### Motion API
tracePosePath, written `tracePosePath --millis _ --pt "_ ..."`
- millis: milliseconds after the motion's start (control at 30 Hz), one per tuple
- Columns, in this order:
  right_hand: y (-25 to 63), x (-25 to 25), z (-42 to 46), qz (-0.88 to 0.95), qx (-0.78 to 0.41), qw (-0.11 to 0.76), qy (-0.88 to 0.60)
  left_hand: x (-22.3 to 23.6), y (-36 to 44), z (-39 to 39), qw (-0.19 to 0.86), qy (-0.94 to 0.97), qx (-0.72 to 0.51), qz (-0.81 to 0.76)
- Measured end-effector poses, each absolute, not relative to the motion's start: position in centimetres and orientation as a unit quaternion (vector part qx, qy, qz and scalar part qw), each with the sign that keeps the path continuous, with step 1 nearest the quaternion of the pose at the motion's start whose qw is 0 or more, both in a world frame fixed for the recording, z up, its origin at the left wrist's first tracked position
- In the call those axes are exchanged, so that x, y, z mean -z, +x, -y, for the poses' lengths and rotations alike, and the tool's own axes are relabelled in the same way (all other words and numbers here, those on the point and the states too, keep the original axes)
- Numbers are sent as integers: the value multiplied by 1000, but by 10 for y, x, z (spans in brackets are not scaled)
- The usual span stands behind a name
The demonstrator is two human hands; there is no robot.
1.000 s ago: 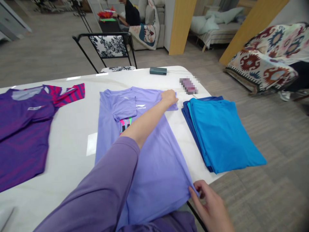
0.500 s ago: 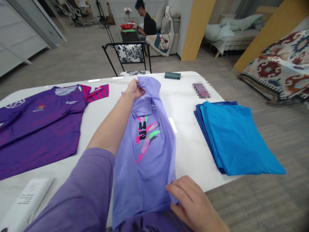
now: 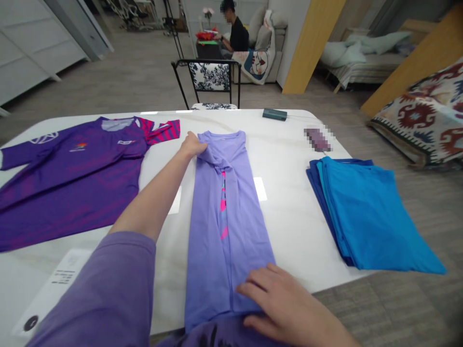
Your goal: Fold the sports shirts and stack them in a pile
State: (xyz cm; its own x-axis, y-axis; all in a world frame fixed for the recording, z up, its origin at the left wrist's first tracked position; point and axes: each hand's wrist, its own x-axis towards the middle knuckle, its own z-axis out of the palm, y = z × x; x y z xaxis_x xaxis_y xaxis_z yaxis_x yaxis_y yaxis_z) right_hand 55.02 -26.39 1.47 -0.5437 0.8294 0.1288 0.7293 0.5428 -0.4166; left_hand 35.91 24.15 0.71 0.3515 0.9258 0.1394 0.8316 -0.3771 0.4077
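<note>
A lavender T-shirt lies lengthwise before me, both sides folded in toward the middle, with a strip of pink print showing between them. At its far left corner, by the collar, my left hand is closed on the cloth; part of its fingers is hidden. My right hand rests with fingers apart on the near right part of the shirt, by the hem. To the left a purple jersey with pink striped sleeve is spread out. Folded blue garments are stacked at the right edge.
On the white table are a dark green box-shaped object, a blurred-out purple item and a white box-like object. A chair stands beyond the far edge. Farther back a person sits by a sofa.
The shirt's right side has been folded inward, covering much of the print. My right hand has let go of the edge and lies on the cloth. The view has shifted left.
</note>
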Motion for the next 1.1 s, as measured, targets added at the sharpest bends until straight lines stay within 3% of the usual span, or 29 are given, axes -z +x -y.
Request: tracePosePath --millis 133,267,433,567,867,1000,1100 --pt "593 -46 198 841 -139 126 -508 -5 348 -227 104 821 -99 -552" --pt "630 -50 60 760 -196 142 -604 -3 325 -203 126 871 -9 -475" --pt "639 -21 -125 639 -181 170 -728 6 314 -152 80 862 -55 -497" --pt "633 3 -205 569 -175 167 -786 21 340 -99 78 888 -95 -443" --pt "639 27 -238 564 -101 166 -802 44 364 -48 107 920 -54 -373" --pt "627 11 -201 604 -31 204 -770 24 352 -19 82 894 -95 -430" --pt "613 -11 -137 669 -77 142 -725 0 329 28 87 874 -96 -469"
